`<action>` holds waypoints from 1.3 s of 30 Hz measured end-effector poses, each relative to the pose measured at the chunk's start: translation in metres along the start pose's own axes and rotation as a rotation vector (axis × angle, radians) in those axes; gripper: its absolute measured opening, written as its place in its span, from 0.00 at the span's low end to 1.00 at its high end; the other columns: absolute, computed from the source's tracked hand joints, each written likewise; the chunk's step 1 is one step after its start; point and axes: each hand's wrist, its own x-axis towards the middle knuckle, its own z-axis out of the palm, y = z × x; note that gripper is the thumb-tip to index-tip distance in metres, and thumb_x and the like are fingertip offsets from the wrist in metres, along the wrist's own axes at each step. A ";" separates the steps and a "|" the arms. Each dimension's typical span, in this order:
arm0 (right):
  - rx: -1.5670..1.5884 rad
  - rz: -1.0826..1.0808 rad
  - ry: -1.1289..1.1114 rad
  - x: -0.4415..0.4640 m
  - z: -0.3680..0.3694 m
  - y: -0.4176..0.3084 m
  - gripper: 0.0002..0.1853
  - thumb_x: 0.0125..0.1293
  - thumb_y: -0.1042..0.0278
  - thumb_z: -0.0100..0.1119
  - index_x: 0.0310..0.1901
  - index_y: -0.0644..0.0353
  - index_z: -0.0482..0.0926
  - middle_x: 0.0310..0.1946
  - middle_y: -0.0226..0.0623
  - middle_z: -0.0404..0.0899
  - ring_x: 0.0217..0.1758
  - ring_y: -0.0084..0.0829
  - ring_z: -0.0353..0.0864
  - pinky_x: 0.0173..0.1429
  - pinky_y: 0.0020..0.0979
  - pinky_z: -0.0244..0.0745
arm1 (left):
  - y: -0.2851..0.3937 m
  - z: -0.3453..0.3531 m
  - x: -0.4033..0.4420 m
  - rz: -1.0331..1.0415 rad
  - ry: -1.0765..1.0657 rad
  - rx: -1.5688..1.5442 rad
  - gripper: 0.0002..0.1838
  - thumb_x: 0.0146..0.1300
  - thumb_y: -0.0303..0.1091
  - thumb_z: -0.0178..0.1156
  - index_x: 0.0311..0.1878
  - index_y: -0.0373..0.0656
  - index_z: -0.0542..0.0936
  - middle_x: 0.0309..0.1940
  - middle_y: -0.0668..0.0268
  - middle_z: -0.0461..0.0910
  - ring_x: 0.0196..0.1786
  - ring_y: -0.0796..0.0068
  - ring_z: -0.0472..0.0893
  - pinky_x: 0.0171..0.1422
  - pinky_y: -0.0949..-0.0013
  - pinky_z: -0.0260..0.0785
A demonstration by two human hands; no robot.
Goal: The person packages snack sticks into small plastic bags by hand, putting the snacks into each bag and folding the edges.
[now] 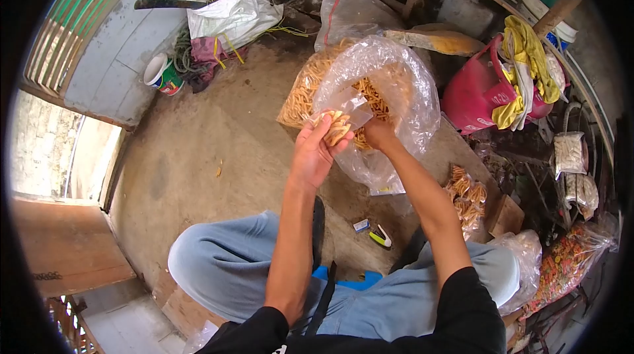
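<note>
My left hand (315,153) holds a small clear plastic bag (348,108) with some stick snacks in its lower part, the bag's mouth tilted up to the right. Just right of it, my right hand (379,133) reaches into a large clear plastic bag (422,100) full of brown stick snacks (302,90); its fingers are hidden among the snacks and plastic. The big bag stands on the floor in front of me, its mouth spread wide.
A green stapler (380,236) and a small blue box (361,225) lie on the floor (198,162) below the big bag. Filled snack packs (466,199) sit to the right. A pink tub (472,86) with yellow cloth and a white sack (231,10) stand further back.
</note>
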 end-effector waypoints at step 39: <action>-0.072 0.024 -0.084 0.014 -0.038 -0.023 0.24 0.57 0.78 0.54 0.57 0.53 0.72 0.56 0.37 0.71 0.55 0.42 0.78 0.53 0.41 0.77 | 0.002 -0.013 0.010 0.017 -0.007 -0.056 0.13 0.71 0.36 0.53 0.54 0.41 0.72 0.42 0.60 0.82 0.38 0.70 0.85 0.37 0.74 0.81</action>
